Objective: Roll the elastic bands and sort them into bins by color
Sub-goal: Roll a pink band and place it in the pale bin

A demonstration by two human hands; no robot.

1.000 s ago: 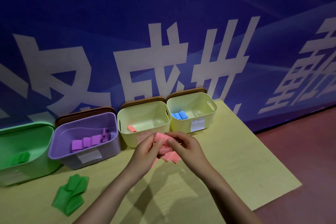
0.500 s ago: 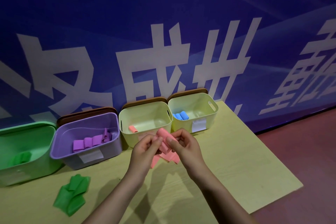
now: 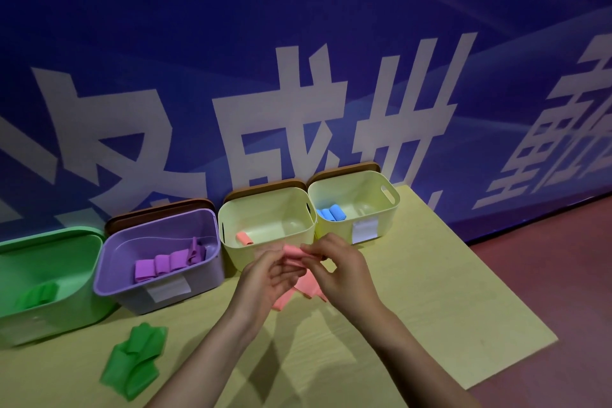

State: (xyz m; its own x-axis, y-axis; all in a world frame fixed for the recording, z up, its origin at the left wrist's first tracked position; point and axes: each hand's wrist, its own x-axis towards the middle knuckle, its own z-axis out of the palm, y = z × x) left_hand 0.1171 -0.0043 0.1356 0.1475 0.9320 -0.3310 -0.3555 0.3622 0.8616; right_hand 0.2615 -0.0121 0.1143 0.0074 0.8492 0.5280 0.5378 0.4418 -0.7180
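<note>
A pink elastic band (image 3: pixel 304 288) is held over the table, its top end rolled between my fingers and its tail hanging down. My left hand (image 3: pixel 268 278) and my right hand (image 3: pixel 341 270) both pinch the rolled part, just in front of the middle cream bin (image 3: pixel 265 245), which holds one pink roll (image 3: pixel 244 238). The right cream bin (image 3: pixel 357 222) holds blue rolls (image 3: pixel 331 213). The purple bin (image 3: pixel 159 288) holds several purple rolls (image 3: pixel 165 265). The green bin (image 3: pixel 49 278) holds a green band (image 3: pixel 36 295). Loose green bands (image 3: pixel 135 361) lie on the table at the front left.
The yellow-green table (image 3: pixel 447 308) ends close on the right and front right, with red floor (image 3: pixel 563 275) beyond. A blue wall with large white characters stands right behind the bins. Brown lids lean behind three of the bins.
My hands have kept rolling the pink band; the rolled part is thicker and the hanging tail shorter. The hands stay in front of the middle cream bin.
</note>
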